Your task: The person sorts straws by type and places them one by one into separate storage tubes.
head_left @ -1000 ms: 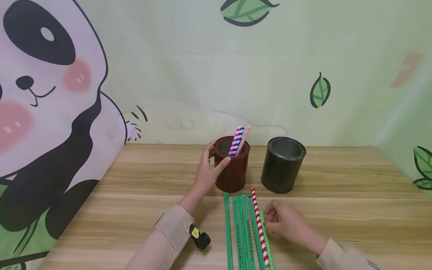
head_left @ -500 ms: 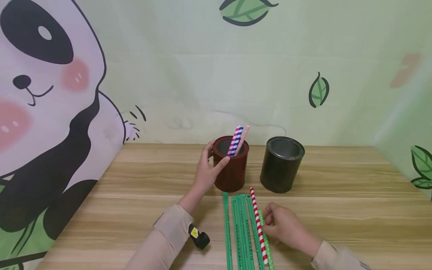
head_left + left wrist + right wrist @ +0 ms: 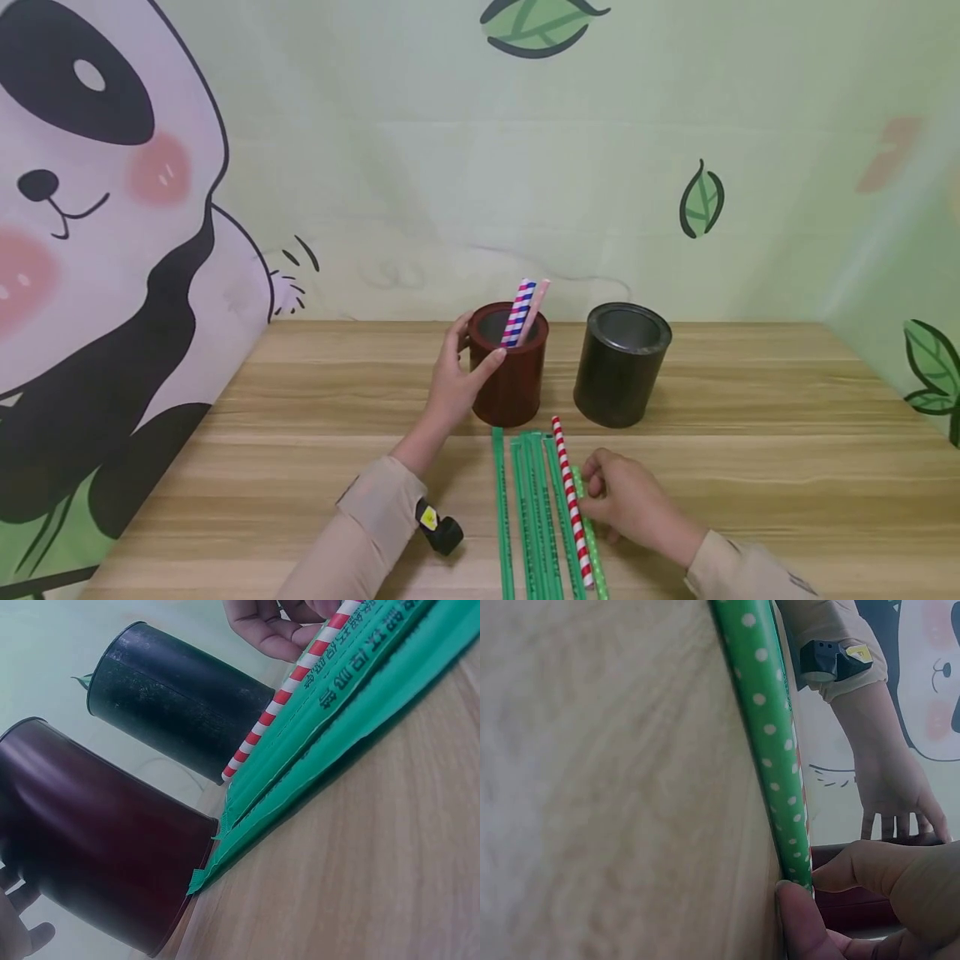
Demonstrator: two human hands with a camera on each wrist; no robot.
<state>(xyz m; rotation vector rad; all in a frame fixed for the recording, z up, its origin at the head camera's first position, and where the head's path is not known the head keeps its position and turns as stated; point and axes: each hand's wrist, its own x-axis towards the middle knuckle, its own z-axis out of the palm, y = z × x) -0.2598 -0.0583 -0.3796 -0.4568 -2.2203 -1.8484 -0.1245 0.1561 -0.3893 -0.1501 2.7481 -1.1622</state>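
Note:
My left hand (image 3: 450, 383) holds the dark red canister (image 3: 508, 387), thumb at the front of the rim and fingers round its left side. A blue, pink and white striped straw (image 3: 517, 312) and a pale pink straw (image 3: 536, 308) lean inside it. On the table, my right hand (image 3: 633, 504) pinches the far end of a green straw with white dots (image 3: 769, 727) between thumb and finger. Left of that straw lies a red-and-white striped straw (image 3: 572, 504), and beyond it several straws in green paper wrappers (image 3: 534, 517).
A black canister (image 3: 618, 383) stands right of the red one, near the back of the wooden table (image 3: 765, 467). Behind the table hangs a pale green backdrop (image 3: 420, 150) with a panda and leaves. A black camera (image 3: 441, 529) is strapped to my left wrist.
The whole head view has shifted slightly, so everything sits a little further left. My right fingers have closed in on the dotted straw. The left hand keeps its hold on the canister.

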